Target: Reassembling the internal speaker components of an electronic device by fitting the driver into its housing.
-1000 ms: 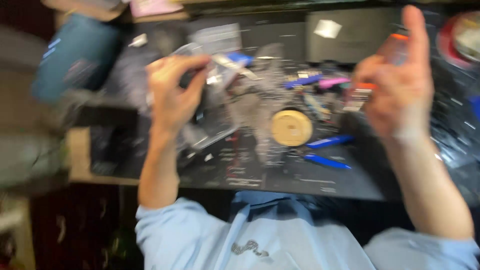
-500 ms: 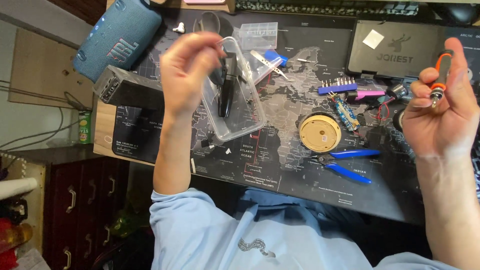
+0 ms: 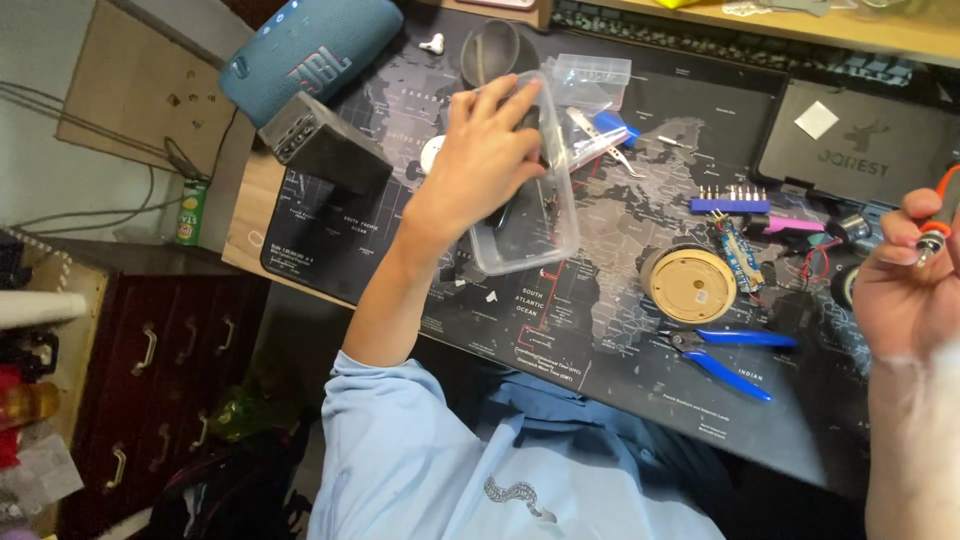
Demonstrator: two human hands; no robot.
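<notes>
The dark contents of the clear rectangular plastic container point(image 3: 525, 215) are partly covered by the left hand point(image 3: 485, 160) and cannot be identified. That hand is laid over the container's upper left part, fingers spread and curled about its rim, the container resting on the dark map-printed mat point(image 3: 620, 330) of the desk. The right hand point(image 3: 905, 290) is cut off at the frame's right edge; it is closed around a small orange-handled tool point(image 3: 938, 215), whose tip is not discernible, well apart from the container.
</notes>
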